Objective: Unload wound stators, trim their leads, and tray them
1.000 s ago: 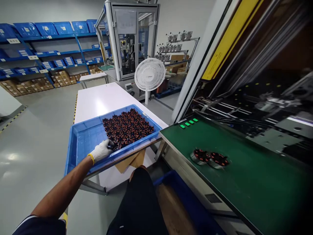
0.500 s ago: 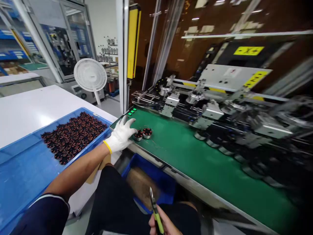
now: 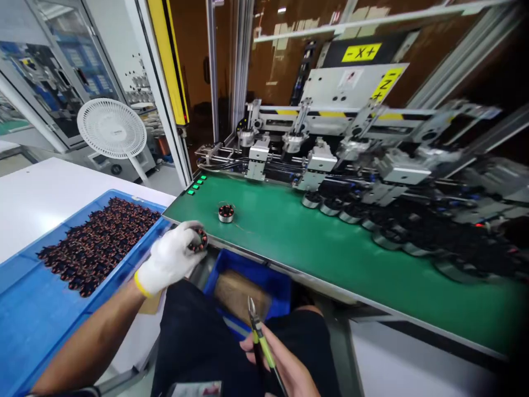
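My left hand (image 3: 171,258), in a white knit glove with a yellow cuff, is closed around a copper-wound motor stator (image 3: 200,240) just off the front edge of the green work surface (image 3: 268,220). Another stator (image 3: 226,213), a silver ring with copper coils and loose thin wires, sits on that surface beyond the hand. Low in front of my lap, my bare right hand (image 3: 281,358) grips cutting pliers (image 3: 259,336) with yellow-green and black handles, their jaws pointing up and away.
To the left, a blue tray (image 3: 25,286) holds many stators in rows. A blue bin (image 3: 281,286) with brown contents stands below the edge. Along the back runs a machine (image 3: 322,160) with metal clamps, and a line of stators (image 3: 351,212) stands before it. A white fan (image 3: 111,128) is behind.
My left hand has picked up one of the two neighbouring stators and drawn it back toward me off the surface. The view has turned to the right; the pliers remain in my right hand.
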Available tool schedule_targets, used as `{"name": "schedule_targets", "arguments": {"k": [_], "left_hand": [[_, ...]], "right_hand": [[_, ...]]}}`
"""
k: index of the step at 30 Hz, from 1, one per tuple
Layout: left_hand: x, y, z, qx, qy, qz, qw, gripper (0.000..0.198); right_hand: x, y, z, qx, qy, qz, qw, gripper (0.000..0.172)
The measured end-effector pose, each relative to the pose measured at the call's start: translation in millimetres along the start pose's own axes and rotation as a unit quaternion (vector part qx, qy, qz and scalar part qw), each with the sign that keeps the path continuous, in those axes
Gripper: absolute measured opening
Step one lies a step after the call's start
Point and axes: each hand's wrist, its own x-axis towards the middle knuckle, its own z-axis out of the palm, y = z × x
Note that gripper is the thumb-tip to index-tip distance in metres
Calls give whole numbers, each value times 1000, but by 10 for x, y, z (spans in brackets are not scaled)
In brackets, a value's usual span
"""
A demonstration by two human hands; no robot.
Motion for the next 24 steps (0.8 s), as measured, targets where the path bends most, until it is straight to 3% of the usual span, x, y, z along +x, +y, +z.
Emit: {"name": "schedule_targets", "arguments": {"k": [3,8,20,24], "left_hand": [[-329,168,-104,-27,27,96,995,16],[-576,325,-137,-16,-16,156,988,13],[-628,366,-68,-24,-48,154,987,12],[-623,335,-45,-20,-49,149,987,12]], "right_hand": [[52,-124,84,1,-16,-8,1000,69],[117,-277,217,2,-13,34,999,76],[117,-426,200,37,-12,50,998,73],[123,-341,235,52,5,57,997,69]]}}
